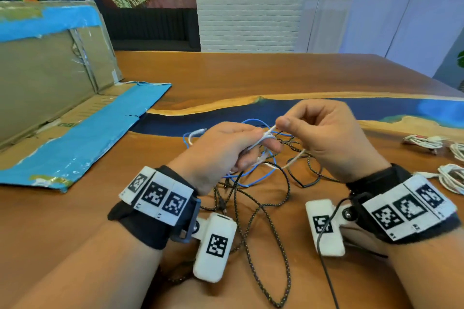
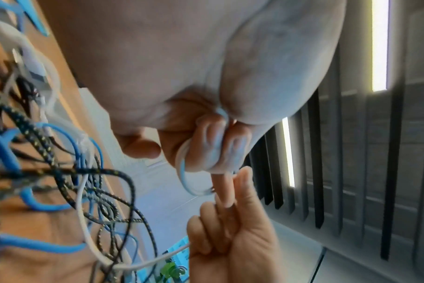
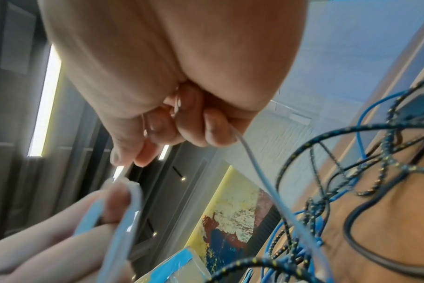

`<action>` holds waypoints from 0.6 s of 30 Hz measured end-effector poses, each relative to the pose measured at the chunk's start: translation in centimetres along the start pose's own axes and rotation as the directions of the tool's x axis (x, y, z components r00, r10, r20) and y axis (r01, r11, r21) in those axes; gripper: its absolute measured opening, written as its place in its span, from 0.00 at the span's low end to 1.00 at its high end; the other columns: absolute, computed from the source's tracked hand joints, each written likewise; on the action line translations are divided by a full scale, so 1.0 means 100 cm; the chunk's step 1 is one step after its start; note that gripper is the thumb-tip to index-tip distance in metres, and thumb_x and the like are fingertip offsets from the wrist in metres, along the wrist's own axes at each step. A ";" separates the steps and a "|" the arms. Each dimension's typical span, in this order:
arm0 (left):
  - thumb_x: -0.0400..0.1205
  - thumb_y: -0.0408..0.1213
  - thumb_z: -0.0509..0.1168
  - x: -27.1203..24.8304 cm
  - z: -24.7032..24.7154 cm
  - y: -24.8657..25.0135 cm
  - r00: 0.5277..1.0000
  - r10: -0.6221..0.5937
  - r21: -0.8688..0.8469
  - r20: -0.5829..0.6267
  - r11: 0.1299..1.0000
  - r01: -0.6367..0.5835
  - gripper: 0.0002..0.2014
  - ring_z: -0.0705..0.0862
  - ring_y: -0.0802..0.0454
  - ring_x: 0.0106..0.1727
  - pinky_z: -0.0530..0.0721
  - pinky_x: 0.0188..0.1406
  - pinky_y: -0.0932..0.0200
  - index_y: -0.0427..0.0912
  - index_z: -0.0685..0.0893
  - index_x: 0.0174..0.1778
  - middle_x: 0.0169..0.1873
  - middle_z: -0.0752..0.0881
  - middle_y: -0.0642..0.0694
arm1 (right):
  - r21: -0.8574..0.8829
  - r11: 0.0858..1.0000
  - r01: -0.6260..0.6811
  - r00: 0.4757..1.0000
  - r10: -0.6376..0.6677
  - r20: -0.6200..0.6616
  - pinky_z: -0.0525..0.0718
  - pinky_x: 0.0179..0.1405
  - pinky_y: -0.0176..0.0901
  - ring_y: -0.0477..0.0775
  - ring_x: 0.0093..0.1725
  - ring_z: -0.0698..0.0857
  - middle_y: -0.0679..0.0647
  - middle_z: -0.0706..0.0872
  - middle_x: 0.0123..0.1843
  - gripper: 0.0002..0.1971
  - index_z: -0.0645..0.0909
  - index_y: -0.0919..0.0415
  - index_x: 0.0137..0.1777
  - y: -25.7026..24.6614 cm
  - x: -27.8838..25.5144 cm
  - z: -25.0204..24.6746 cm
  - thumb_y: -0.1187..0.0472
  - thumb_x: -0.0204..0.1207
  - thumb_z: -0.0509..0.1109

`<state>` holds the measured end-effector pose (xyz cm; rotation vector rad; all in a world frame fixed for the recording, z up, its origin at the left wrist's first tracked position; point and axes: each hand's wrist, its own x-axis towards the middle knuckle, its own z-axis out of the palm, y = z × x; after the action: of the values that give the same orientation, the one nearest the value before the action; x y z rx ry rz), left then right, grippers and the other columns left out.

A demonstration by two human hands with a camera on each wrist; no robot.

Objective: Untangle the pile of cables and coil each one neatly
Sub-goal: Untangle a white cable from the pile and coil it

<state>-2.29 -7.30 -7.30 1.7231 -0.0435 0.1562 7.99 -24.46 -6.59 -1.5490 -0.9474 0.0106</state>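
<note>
— Closest to the lens, what's that speckled cord under the wrists?

— Black braided cable, a rough woven sheath with yellow flecks, sprawled in loose loops on the worktop below both sets of fingers. Probably left lying so it can't drag on the cable being worked.

— And the hands?

— Left hand has its fingers curled round small loops of the white cable; smooth, thin, rubbery. It looks like the former for the coil. Right hand pinches the same cable between thumb and forefinger, just beyond the left fingertips, other fingers tucked, seemingly feeding the next turn.

— The blue one?

— Thin blue cable, glossy, tangled beneath the fingers with the braided one. Coiled white bundles lie well right of the right fingers.
</note>
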 end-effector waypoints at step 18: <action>0.90 0.31 0.60 0.006 0.006 0.001 0.962 0.138 -0.271 -0.236 0.941 -0.202 0.17 0.91 0.48 0.59 0.86 0.62 0.57 0.41 0.78 0.76 0.53 0.94 0.44 | -0.188 0.973 -0.135 0.859 0.210 0.467 0.74 0.23 0.37 0.50 0.23 0.74 0.57 0.89 0.30 0.13 0.94 0.60 0.50 0.001 -0.007 0.005 0.52 0.80 0.74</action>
<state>-1.69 -7.91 -7.25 1.3961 -0.0549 0.4428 7.29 -24.41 -7.11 -1.8089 -1.2160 0.4904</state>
